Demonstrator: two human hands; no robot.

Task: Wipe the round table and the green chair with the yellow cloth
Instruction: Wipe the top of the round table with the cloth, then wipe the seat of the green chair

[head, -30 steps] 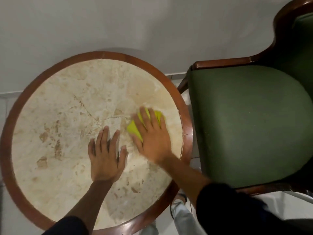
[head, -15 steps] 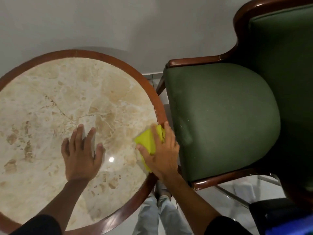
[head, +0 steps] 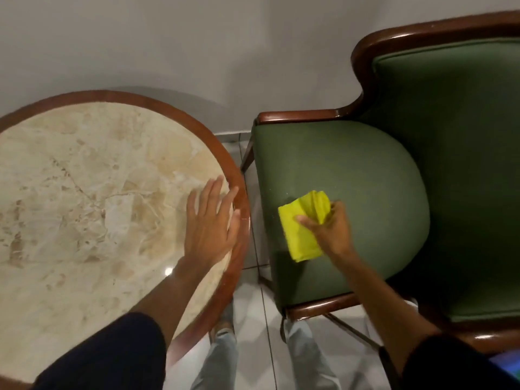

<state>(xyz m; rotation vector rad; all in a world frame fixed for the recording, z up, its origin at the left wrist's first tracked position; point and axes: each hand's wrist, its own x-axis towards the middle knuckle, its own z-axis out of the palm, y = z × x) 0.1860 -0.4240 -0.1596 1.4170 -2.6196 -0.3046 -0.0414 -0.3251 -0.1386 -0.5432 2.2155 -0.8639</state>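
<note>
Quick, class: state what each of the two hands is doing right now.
Left hand: open, fingers straight, over the round table edge.
Right hand: holding the yellow cloth on the green chair seat.

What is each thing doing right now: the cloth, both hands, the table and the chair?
Green chair, upright.
Yellow cloth, bunched, on the chair's seat.
Right hand, gripping the cloth.
Round table, shiny.
Left hand, fingers straight, by the table's rim.

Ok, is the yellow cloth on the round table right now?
No, the right hand grips the yellow cloth on the green chair seat, and only the left hand is at the round table.
</note>
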